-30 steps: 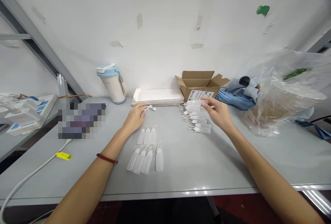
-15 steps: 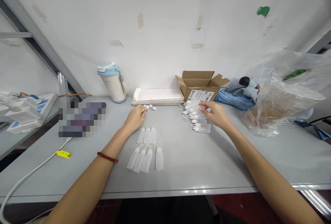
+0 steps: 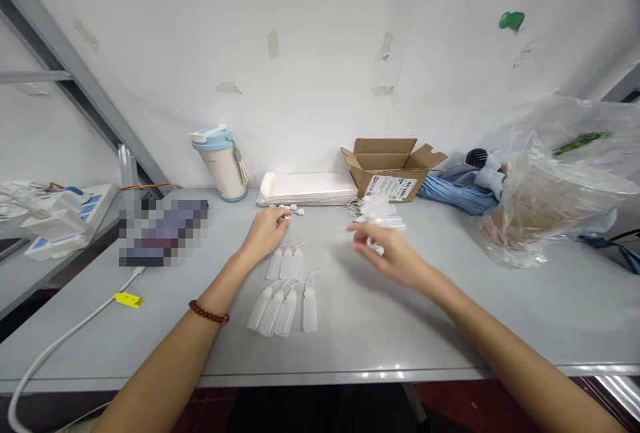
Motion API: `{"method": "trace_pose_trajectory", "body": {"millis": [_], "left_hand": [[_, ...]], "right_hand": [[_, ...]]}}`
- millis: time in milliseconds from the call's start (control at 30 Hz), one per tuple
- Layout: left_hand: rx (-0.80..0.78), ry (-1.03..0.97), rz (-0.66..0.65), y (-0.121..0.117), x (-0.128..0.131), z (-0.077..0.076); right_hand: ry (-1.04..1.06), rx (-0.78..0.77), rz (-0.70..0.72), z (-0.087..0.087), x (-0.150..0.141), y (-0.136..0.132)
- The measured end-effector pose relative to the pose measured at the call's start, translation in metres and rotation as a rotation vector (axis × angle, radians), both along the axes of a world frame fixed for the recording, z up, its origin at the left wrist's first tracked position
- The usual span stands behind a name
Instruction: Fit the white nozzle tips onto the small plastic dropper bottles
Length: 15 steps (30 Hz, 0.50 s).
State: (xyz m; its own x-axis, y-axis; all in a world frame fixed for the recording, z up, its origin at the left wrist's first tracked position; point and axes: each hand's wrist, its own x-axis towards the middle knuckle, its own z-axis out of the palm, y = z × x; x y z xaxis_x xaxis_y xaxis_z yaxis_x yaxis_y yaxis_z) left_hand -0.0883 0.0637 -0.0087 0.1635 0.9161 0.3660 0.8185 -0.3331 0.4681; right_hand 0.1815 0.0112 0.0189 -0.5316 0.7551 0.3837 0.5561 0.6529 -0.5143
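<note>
My left hand (image 3: 266,228) rests on the table at the back, its thumb and index finger pinched at a small white cap. A few more white caps (image 3: 299,211) lie just beyond its fingertips. My right hand (image 3: 387,250) hovers with fingers apart in front of a pile of small translucent squeeze bottles (image 3: 377,206), hiding part of it. I see nothing held in it. A white bottle tip shows between its thumb and fingers. Between my arms lie two rows of similar bottles with thin attached loops: three bottles (image 3: 286,264) behind, several bottles (image 3: 285,312) in front.
A stack of white flat boxes (image 3: 307,188) and an open cardboard box (image 3: 387,170) stand against the wall. A cream tumbler (image 3: 225,166) is at the back left, near a blurred-out device (image 3: 165,233) with a cable. Blue cloth (image 3: 460,193) and a plastic bag (image 3: 540,213) lie right.
My right hand has moved from the bottle pile towards me and a little left, and its fingers have spread. The left hand stays by the caps. The view has shifted slightly.
</note>
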Motion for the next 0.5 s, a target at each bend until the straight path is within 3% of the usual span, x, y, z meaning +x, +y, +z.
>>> {"method": "trace_pose_trajectory", "body": {"millis": [100, 167, 500], "left_hand": [[-0.040, -0.121, -0.037, -0.009, 0.010, 0.010], [-0.065, -0.167, -0.051, -0.013, 0.015, 0.015], [-0.177, -0.323, -0.073, -0.024, 0.025, 0.022]], "right_hand": [[-0.122, -0.183, 0.341, 0.002, -0.026, -0.031], [-0.187, -0.207, 0.434, 0.001, -0.035, -0.044], [-0.366, -0.062, 0.442, -0.009, -0.040, -0.050]]}}
